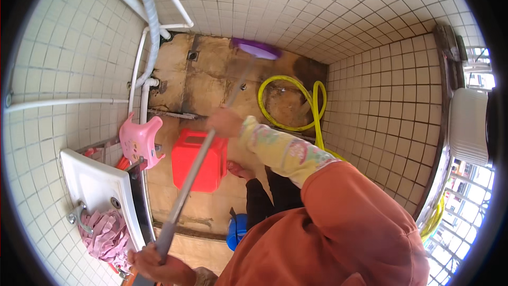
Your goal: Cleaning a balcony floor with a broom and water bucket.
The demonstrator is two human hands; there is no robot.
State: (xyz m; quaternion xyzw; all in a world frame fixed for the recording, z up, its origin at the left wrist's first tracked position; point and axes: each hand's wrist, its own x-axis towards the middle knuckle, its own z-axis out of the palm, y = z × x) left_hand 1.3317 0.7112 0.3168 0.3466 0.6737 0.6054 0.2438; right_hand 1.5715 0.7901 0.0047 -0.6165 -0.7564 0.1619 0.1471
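Both my hands grip the grey pole (194, 167) of a long-handled floor-cleaning tool. My right hand (225, 121), below a flowered yellow sleeve, is closed around the middle of the pole. Near the pole's thicker grey end, low in the picture, my left hand (162, 266) is wrapped around it. The tool's purple and white head (258, 49) rests on the stained brown tile floor (210, 67) by the far wall; it is blurred, so its exact kind is unclear. A red plastic box-shaped object (199, 163) stands under the pole, close to my foot.
A yellow hose (260, 95) lies coiled at the right. At the left are a pink plastic stool (139, 141), a white sink (99, 182) with pink cloth strips (105, 234), and white pipes (137, 67). A blue bucket (237, 232) stands beside my legs. A floor drain (193, 55) lies ahead.
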